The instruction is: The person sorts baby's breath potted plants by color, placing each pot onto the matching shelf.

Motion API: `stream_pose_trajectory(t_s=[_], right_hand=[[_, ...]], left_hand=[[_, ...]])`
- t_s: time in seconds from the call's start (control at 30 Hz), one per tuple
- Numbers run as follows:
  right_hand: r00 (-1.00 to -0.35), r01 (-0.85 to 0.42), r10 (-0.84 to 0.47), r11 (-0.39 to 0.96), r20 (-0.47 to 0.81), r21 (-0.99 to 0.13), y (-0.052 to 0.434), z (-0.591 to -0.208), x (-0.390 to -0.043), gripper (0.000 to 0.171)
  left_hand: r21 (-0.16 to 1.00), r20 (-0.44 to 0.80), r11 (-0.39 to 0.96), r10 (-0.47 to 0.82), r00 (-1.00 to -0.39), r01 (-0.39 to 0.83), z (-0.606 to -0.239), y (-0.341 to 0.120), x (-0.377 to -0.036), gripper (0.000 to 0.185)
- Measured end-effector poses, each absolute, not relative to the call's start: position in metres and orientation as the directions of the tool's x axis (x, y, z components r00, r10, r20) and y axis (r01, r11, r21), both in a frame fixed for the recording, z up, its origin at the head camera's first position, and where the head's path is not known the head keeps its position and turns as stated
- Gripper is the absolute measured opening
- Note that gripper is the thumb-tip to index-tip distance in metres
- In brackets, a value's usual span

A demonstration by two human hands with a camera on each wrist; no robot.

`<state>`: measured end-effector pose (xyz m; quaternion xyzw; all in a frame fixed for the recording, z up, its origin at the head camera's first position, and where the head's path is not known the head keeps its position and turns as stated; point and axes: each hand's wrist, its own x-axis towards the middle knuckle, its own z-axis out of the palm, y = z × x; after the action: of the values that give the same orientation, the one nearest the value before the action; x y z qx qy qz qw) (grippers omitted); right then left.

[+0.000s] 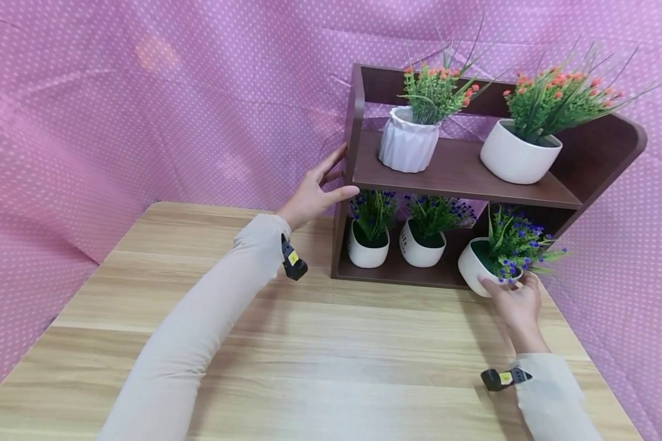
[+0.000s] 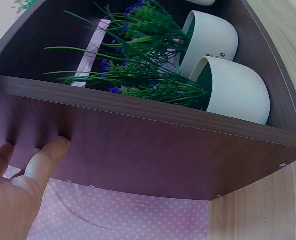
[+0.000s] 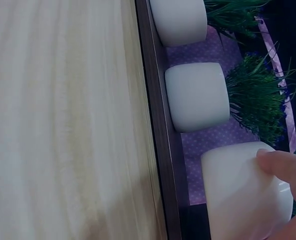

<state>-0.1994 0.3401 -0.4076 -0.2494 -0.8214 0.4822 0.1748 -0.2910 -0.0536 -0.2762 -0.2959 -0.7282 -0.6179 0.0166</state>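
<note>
My right hand [image 1: 518, 303] grips a white pot [image 1: 471, 264] of purple-blue artificial flowers, the thumb on its near side. This pot leans at the right front of the lower level of a dark brown shelf [image 1: 397, 280]; most gripping fingers are hidden. My left hand [image 1: 311, 193] touches the shelf's left side panel [image 2: 152, 145] with fairly straight fingertips, its thumb at the front edge. Two more white pots, a left one [image 1: 368, 252] and a middle one [image 1: 422, 248], hold similar flowers on the lower level.
On the upper level stand a ribbed white pot [image 1: 408, 144] and a smooth white pot [image 1: 518, 156], both with orange flowers. The shelf rests on a light wooden table [image 1: 331, 367]. Behind hangs a pink dotted cloth [image 1: 198, 110].
</note>
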Motion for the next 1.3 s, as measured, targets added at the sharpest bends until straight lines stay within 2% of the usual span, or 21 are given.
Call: stream_pose_trajectory(t_s=[0.23, 0.37, 0.6, 0.87, 1.07, 1.3], right_hand=[[-0.799, 0.185, 0.588, 0.441, 0.127, -0.878, 0.336, -0.41, -0.219, 0.078], [-0.782, 0.147, 0.607, 0.398, 0.14, -0.906, 0.331, -0.414, -0.23, 0.078], [-0.752, 0.155, 0.657, 0.256, 0.054, -0.954, 0.327, -0.423, -0.245, 0.096], [-0.742, 0.19, 0.662, 0.36, 0.106, -0.914, 0.329, -0.426, -0.259, 0.097], [-0.729, 0.234, 0.674, 0.412, 0.121, -0.881, 0.33, -0.425, -0.269, 0.091], [-0.721, 0.275, 0.68, 0.452, 0.129, -0.848, 0.331, -0.433, -0.279, 0.093]], left_hand=[[0.893, 0.391, 0.047, 0.409, -0.824, 0.447, -0.277, -0.055, -0.29, 0.078], [0.895, 0.388, 0.047, 0.406, -0.827, 0.444, -0.277, -0.055, -0.291, 0.078], [0.9, 0.371, 0.063, 0.411, -0.833, 0.432, -0.278, -0.055, -0.291, 0.078], [0.902, 0.385, 0.023, 0.41, -0.827, 0.431, -0.278, -0.054, -0.293, 0.079], [0.899, 0.381, 0.046, 0.408, -0.83, 0.435, -0.278, -0.054, -0.292, 0.079], [0.894, 0.389, 0.048, 0.413, -0.824, 0.446, -0.277, -0.053, -0.292, 0.078]])
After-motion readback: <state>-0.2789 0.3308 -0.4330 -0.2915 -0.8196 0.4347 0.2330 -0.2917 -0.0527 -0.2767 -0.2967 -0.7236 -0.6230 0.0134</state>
